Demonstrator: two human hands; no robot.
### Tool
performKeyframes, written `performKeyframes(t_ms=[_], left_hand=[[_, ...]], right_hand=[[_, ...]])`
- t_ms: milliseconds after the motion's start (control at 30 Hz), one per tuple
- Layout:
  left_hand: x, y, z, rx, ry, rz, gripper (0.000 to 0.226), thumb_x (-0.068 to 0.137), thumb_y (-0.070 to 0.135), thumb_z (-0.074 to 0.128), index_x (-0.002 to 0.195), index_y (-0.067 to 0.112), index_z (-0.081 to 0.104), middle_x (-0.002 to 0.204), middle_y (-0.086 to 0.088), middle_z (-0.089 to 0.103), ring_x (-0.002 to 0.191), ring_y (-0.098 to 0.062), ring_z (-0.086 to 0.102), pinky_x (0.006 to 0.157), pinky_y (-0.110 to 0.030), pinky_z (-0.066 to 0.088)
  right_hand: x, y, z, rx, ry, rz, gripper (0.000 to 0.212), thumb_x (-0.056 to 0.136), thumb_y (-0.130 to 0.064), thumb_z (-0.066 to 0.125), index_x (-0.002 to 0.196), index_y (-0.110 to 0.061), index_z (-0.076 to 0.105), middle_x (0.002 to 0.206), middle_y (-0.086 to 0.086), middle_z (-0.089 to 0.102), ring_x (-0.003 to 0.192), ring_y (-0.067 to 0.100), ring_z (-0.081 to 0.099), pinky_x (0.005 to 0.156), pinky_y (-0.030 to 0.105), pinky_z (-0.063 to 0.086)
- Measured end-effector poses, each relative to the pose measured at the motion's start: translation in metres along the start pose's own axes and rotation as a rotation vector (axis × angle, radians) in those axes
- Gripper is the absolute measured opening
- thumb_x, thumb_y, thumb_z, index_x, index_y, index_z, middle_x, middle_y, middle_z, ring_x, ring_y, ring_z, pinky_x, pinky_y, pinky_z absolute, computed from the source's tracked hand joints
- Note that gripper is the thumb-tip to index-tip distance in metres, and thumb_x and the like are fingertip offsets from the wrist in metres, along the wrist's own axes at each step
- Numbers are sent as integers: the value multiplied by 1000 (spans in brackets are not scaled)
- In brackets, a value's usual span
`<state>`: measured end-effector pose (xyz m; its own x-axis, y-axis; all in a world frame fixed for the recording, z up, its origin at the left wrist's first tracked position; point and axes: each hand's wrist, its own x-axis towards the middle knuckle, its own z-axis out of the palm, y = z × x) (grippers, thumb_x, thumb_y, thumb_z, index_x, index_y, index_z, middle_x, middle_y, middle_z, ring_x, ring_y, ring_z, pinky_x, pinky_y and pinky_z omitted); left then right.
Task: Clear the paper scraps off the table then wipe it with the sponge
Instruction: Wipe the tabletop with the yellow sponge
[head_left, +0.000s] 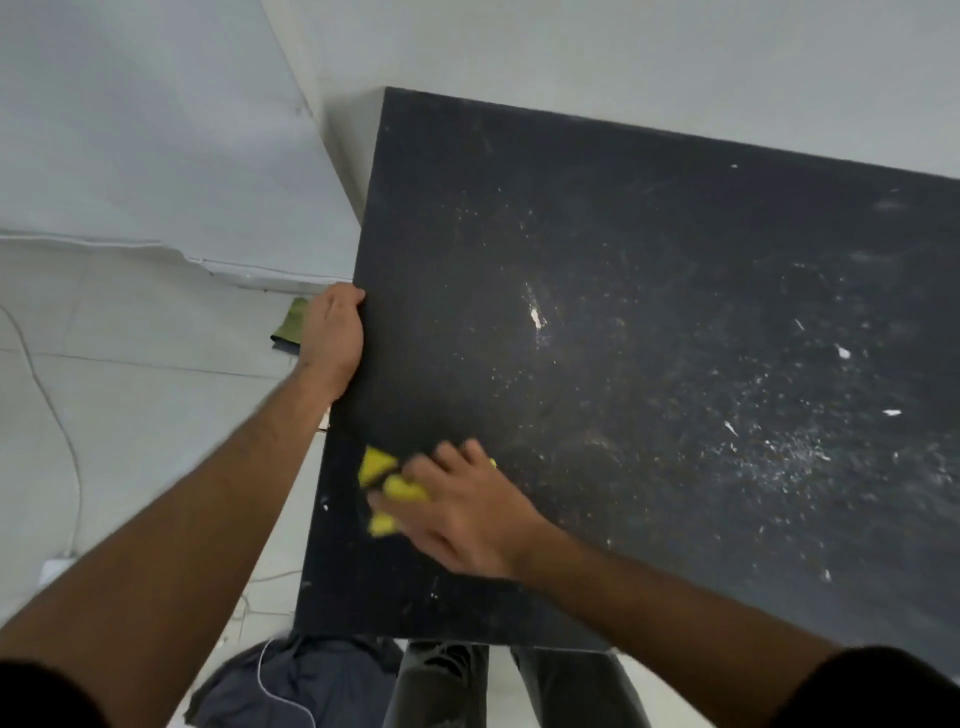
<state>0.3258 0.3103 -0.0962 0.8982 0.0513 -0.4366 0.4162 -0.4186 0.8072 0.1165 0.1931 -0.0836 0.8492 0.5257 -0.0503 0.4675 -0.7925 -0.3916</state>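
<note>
Fingers (457, 457) of the right hand (462, 514) lie spread and nearly straight over the yellow sponge (397, 486), pressing it flat against the black tabletop (519, 218) near its front left corner; yellow shows between and beyond the fingers, blurred, so the sponge's exact outline cannot be told. Over at the table's left edge, the left hand (332, 338) grips the rim — its fingertips curl over onto the top while the palm sits against the side.

Outward from the sponge, the dark surface is dusted with fine white specks, densest across the middle and right. A few larger white paper scraps (844, 353) lie well apart from the sponge on the right half, and one pale smear (535, 317) sits near the centre. Nothing stands between the sponge and these bits.

Beyond the left edge, a green cloth (291, 327) lies on the pale tiled floor (130, 338), partly hidden behind the left hand. A thin white cable (57, 415) trails across the tiles. Below the table's front edge, dark grey fabric (296, 680) is heaped on the floor — beside it, the person's trouser legs (441, 686).
</note>
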Motion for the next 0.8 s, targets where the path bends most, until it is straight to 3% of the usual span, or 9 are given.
performKeyframes(t_ms=[67, 133, 233, 300, 400, 500, 567, 667, 800], left_hand=[[-7, -1, 2, 98, -13, 74, 28, 103, 22, 39, 93, 11, 62, 90, 0, 60, 84, -13, 53, 71, -27, 41], [-16, -3, 8, 300, 31, 168, 35, 106, 28, 33, 113, 9, 62, 102, -1, 62, 92, -16, 56, 81, -30, 42], [-24, -6, 18, 539, 152, 222, 42, 108, 35, 28, 127, 9, 55, 116, -10, 65, 102, -30, 60, 85, -36, 39], [-25, -6, 22, 570, 205, 215, 42, 107, 35, 28, 132, 10, 52, 127, -15, 63, 114, -39, 59, 90, -42, 42], [-30, -13, 25, 662, 253, 363, 53, 103, 36, 33, 148, 9, 41, 145, -17, 49, 131, -39, 48, 106, -48, 38], [-50, -23, 30, 864, 165, 538, 60, 105, 44, 33, 156, 14, 33, 162, -13, 31, 150, -34, 28, 122, -50, 22], [-61, -29, 31, 929, 93, 588, 61, 106, 48, 30, 158, 17, 29, 167, -11, 22, 155, -33, 17, 126, -50, 14], [-69, -31, 32, 944, 81, 595, 64, 105, 52, 29, 158, 16, 27, 169, -11, 19, 156, -31, 13, 127, -49, 10], [-74, -27, 34, 934, 119, 609, 70, 103, 58, 34, 156, 13, 31, 166, -12, 24, 155, -33, 19, 125, -49, 13]], right_hand=[[-54, 22, -9, 19, -65, -140, 43, 100, -40, 49, 142, -36, 52, 120, 5, 56, 98, 24, 48, 82, 41, 39], [-81, 71, -23, -62, -4, -111, 43, 96, -43, 54, 138, -38, 57, 115, 6, 58, 96, 25, 49, 82, 41, 39], [-42, 110, -39, -127, 213, 241, 39, 95, -43, 54, 132, -35, 62, 110, 6, 57, 93, 28, 48, 79, 46, 42], [-6, 79, -22, -45, 286, 335, 40, 92, -43, 56, 130, -34, 64, 110, 6, 58, 94, 30, 50, 79, 47, 42], [-26, 3, 15, -20, 127, -46, 41, 93, -44, 56, 131, -33, 62, 117, 8, 57, 97, 30, 47, 80, 43, 36], [-120, 0, 12, 56, -53, -268, 40, 96, -43, 54, 133, -34, 60, 119, 3, 56, 100, 24, 48, 84, 41, 39], [-177, 35, -2, 28, -64, -172, 41, 96, -44, 53, 136, -36, 58, 119, 2, 57, 102, 21, 51, 85, 39, 41], [-233, 94, -27, -49, 84, 144, 43, 96, -41, 52, 138, -31, 52, 114, 7, 57, 99, 26, 57, 84, 41, 46], [-207, 90, -36, -13, 392, 652, 45, 97, -39, 53, 140, -23, 54, 106, 7, 57, 90, 26, 56, 80, 43, 46]])
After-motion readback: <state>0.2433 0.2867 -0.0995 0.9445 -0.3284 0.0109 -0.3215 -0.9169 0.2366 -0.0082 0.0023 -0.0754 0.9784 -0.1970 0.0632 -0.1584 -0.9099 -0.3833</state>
